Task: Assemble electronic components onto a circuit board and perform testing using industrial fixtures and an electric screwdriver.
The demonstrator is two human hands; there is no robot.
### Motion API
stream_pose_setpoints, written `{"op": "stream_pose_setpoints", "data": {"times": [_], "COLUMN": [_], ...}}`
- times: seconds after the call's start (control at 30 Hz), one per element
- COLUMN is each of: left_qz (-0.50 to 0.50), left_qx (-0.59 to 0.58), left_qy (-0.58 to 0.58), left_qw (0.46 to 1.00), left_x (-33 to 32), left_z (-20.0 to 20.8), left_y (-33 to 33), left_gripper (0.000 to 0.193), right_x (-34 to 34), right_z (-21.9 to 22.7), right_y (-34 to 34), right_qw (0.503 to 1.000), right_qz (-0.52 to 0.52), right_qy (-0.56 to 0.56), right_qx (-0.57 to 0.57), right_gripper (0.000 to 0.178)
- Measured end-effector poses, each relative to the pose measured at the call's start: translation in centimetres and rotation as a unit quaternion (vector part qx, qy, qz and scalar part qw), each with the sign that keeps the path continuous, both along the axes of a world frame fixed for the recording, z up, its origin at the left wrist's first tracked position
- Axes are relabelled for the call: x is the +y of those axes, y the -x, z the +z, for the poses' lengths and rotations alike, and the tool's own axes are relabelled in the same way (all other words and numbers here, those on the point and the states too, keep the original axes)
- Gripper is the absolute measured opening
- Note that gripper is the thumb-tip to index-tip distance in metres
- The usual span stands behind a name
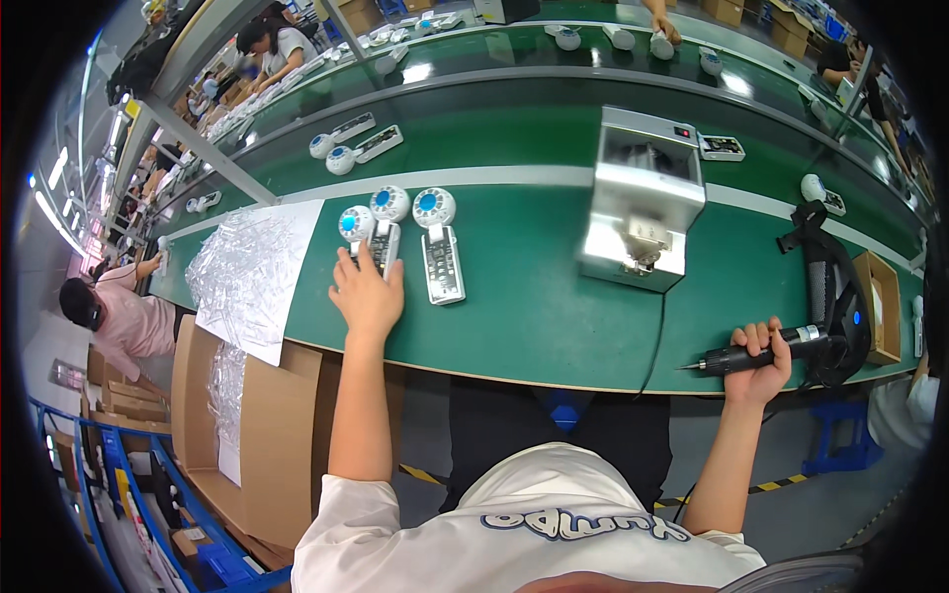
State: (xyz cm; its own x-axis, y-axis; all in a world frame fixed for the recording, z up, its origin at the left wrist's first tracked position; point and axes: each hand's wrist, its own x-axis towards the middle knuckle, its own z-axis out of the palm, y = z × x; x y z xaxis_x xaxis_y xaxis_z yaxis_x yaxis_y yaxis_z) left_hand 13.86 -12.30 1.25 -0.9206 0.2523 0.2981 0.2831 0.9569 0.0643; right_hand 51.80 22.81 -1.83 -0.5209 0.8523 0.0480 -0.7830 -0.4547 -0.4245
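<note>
My left hand (368, 289) reaches over a cluster of white devices, its fingers spread and touching the body of one of them. A white device with a round, blue-centred head (389, 204) and a device with a similar head (356, 223) stand close together there; my hand partly covers their bodies. Just right of them lies another such device (442, 265), its long body showing an exposed circuit board. At the table's front edge on the right, my right hand (759, 362) is closed around a black electric screwdriver (806, 339), its thin bit pointing left.
A silver metal machine (643, 198) stands right of centre, with a cable hanging from it. On the left, clear plastic pieces (247, 262) lie on a white sheet above an open cardboard box (282, 440). A black strap-like item (830, 296) and a small box (877, 306) are at right.
</note>
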Motion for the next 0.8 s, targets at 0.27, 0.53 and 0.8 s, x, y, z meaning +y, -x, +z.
{"op": "stream_pose_setpoints", "data": {"times": [0.27,0.53,0.8], "left_qz": [-0.271,-0.383,-0.571], "left_qx": [0.117,-0.18,-0.358], "left_qy": [-0.119,-0.157,-0.195], "left_qw": [0.948,0.892,0.712], "left_x": [5.4,11.6,15.4], "left_z": [2.4,3.7,3.5], "left_y": [1.1,3.8,-0.8], "left_gripper": [0.067,0.062,0.059], "right_x": [-0.1,-0.7,-3.4], "right_z": [0.3,1.1,5.2], "right_y": [-0.3,0.4,1.8], "right_qw": [0.999,0.998,0.996], "right_qz": [-0.026,-0.025,0.056], "right_qy": [0.028,0.028,-0.063], "right_qx": [-0.018,-0.046,-0.023], "right_gripper": [0.016,0.02,0.022]}}
